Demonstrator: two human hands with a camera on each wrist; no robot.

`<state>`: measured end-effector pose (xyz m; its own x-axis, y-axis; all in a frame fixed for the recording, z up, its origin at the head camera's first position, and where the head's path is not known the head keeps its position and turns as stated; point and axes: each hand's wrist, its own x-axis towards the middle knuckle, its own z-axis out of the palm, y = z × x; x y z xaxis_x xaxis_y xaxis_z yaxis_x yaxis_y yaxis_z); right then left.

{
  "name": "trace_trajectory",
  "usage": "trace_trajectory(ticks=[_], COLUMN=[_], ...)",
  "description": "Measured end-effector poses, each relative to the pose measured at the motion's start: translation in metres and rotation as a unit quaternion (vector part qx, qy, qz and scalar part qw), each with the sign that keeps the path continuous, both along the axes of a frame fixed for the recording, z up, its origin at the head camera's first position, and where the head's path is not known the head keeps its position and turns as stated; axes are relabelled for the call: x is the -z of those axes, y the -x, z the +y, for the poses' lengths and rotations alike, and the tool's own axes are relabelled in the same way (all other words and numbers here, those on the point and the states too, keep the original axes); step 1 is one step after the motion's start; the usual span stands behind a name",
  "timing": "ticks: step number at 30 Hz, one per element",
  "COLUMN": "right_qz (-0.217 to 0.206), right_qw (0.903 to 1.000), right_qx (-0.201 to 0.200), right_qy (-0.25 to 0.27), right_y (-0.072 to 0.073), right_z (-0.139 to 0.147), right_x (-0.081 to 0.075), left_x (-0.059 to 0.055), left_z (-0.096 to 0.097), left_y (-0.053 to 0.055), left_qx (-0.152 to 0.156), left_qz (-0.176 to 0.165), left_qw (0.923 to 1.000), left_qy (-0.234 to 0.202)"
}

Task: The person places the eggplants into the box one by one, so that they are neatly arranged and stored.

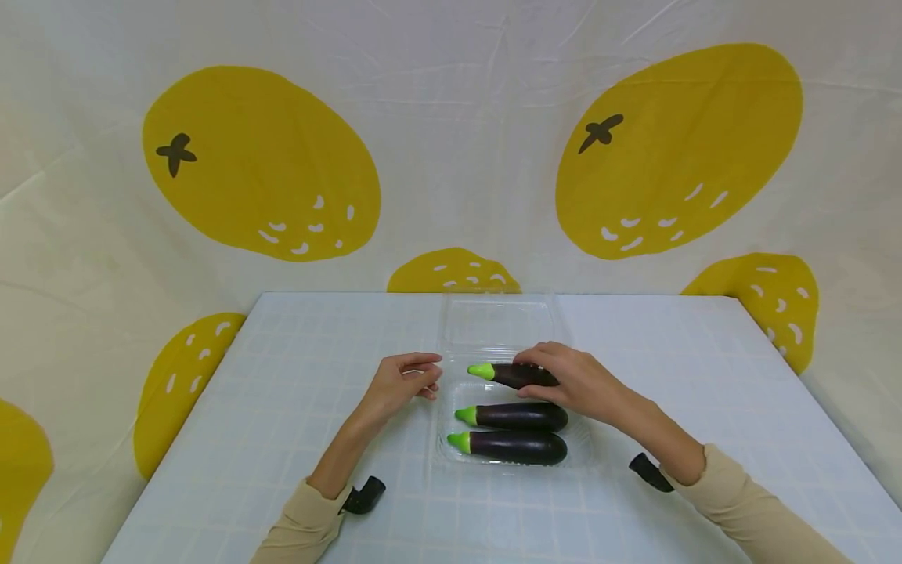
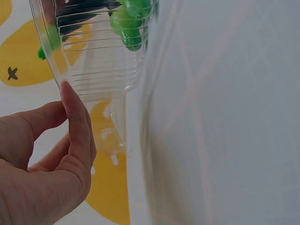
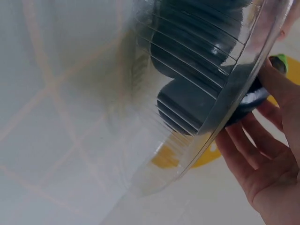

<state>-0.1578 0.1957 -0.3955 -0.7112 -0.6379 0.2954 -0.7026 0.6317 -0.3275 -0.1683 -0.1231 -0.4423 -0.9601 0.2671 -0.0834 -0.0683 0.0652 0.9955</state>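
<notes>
A clear plastic clamshell box (image 1: 583, 450) lies on the table with its lid folded back. Two eggplants with green stem ends, a nearer eggplant (image 1: 517, 447) and a middle eggplant (image 1: 523, 416), lie side by side in its base. My right hand (image 1: 581, 382) grips a third eggplant (image 1: 509, 375) above the far side of the base, its stem pointing left. In the right wrist view the fingers curl round this dark eggplant (image 3: 248, 105) beside the box rim. My left hand (image 1: 405, 384) is by the left rim, fingers bent, thumb near the fingertips; in the left wrist view it holds nothing.
The transparent lid (image 1: 500, 321) extends toward the back edge of the pale checked table (image 1: 338, 329). Behind hangs a cream cloth (image 1: 465, 157) printed with yellow fruit. Dark wrist camera mounts show at the left cuff (image 1: 365, 495) and right cuff (image 1: 650, 472).
</notes>
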Motion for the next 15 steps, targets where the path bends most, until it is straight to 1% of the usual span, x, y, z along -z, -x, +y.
trace_trajectory(ticks=[5,9,15], right_qz=[0.021,0.037,0.038], right_qw=[0.9997,0.9991,0.9987], right_qx=[-0.008,-0.022,-0.035], right_qy=[-0.006,-0.003,-0.004], right_y=[0.000,0.002,0.003], right_z=[-0.001,-0.002,-0.003], right_x=[0.005,0.008,0.011], left_x=[0.000,0.000,0.000], left_z=[0.000,0.000,0.000], left_y=[0.000,0.000,0.000], left_qx=[0.000,-0.002,-0.005], left_qz=[0.004,0.003,0.006], left_qw=[1.0000,1.0000,1.0000], left_qy=[-0.004,-0.001,0.003])
